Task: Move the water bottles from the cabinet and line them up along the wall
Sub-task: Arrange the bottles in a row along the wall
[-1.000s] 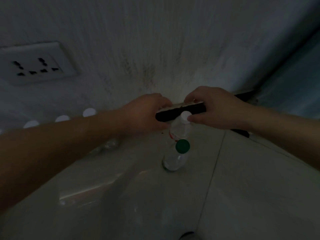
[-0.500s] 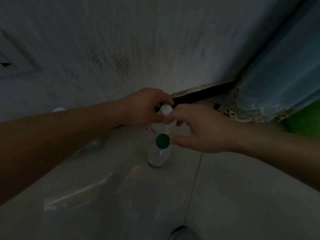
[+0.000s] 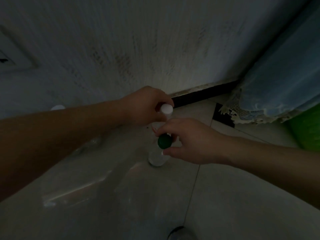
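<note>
The wall fills most of what I can see, grubby and dim, with a dark skirting strip where it meets the tiled floor. A blue cloth with a lace hem hangs at the right, so the free stretch of wall for a row lies to the left of it. Both bottles stand on the floor close to the wall, which looks like the reason they are being handled by the necks from above: it lets each be nudged into line without tipping

The left hand wraps its fingers round the neck of the white-capped bottle, the one nearer the wall. The right hand has thumb and forefinger closed round the neck of the green-capped bottle, just in front of the first; its clear body rests on the floor. Another white cap peeps over the left forearm further along the wall, I'd guess a bottle already placed. The cabinet is not in sight
</note>
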`<state>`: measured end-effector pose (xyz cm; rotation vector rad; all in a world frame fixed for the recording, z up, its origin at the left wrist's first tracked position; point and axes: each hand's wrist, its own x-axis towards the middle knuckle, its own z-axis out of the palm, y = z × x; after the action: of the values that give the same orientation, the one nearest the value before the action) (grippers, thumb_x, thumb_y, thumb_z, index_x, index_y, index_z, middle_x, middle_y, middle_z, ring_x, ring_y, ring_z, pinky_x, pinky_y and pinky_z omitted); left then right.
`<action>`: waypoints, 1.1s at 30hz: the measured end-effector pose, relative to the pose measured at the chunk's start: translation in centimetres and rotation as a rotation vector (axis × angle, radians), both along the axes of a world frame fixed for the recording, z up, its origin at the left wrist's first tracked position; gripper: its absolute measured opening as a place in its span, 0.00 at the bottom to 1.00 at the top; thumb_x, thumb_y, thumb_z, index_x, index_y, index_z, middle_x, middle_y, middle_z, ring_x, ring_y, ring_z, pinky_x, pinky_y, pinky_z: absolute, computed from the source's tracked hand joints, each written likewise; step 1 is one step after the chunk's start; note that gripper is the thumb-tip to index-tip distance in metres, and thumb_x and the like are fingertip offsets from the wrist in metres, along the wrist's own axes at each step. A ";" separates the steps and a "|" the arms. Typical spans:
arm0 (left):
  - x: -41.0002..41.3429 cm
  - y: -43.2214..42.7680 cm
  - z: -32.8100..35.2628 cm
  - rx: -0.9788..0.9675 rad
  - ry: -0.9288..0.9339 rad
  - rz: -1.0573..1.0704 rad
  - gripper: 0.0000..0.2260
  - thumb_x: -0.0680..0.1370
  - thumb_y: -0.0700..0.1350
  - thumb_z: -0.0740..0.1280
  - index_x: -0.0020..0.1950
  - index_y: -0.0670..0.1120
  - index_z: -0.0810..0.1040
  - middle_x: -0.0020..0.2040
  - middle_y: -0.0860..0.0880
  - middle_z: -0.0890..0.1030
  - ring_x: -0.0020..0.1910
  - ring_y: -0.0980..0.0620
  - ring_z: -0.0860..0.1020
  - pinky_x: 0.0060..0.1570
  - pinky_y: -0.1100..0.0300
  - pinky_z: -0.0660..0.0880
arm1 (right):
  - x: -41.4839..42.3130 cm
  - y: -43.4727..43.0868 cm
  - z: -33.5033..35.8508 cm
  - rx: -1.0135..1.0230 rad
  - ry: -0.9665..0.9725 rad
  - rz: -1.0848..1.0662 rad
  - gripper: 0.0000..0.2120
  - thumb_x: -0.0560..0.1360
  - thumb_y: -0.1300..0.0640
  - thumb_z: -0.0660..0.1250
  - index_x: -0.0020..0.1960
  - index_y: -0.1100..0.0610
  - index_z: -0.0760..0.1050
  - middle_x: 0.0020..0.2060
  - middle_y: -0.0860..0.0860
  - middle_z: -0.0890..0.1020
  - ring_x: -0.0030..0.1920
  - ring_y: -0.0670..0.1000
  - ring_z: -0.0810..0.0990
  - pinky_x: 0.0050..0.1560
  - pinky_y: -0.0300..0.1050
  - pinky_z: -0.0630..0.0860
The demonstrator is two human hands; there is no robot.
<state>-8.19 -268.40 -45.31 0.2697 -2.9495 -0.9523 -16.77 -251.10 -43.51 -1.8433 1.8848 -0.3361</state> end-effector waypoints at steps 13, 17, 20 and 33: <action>2.1 -1.7 0.8 -0.037 0.034 0.032 0.15 0.71 0.46 0.76 0.57 0.46 0.82 0.52 0.51 0.82 0.49 0.55 0.79 0.50 0.59 0.75 | -0.1 -0.3 0.2 0.016 0.052 -0.027 0.17 0.69 0.49 0.74 0.57 0.49 0.76 0.47 0.43 0.79 0.39 0.40 0.71 0.42 0.36 0.71; 3.5 -2.9 1.5 -0.085 0.040 0.079 0.13 0.71 0.46 0.75 0.54 0.47 0.82 0.49 0.50 0.83 0.46 0.53 0.80 0.47 0.58 0.76 | -0.3 -1.5 1.1 0.012 0.042 -0.077 0.17 0.69 0.50 0.74 0.56 0.46 0.76 0.45 0.42 0.79 0.40 0.40 0.76 0.41 0.39 0.75; 4.9 -3.7 1.5 -0.120 0.018 0.110 0.12 0.72 0.45 0.74 0.54 0.47 0.82 0.49 0.50 0.83 0.46 0.53 0.80 0.47 0.59 0.75 | -0.4 -2.4 1.4 -0.004 0.069 -0.075 0.17 0.69 0.50 0.74 0.57 0.48 0.76 0.45 0.42 0.77 0.40 0.40 0.75 0.39 0.32 0.71; 9.3 -5.9 1.9 -0.169 0.027 0.214 0.09 0.71 0.45 0.74 0.50 0.45 0.83 0.46 0.49 0.84 0.45 0.52 0.80 0.46 0.55 0.77 | -0.4 -6.9 1.7 -0.052 0.111 -0.108 0.18 0.70 0.51 0.74 0.57 0.52 0.77 0.50 0.48 0.81 0.46 0.46 0.78 0.47 0.44 0.77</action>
<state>1.14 -274.34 -43.39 0.5464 -2.8785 -0.6715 -17.18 -257.99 -41.77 -1.8324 2.0739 -0.3278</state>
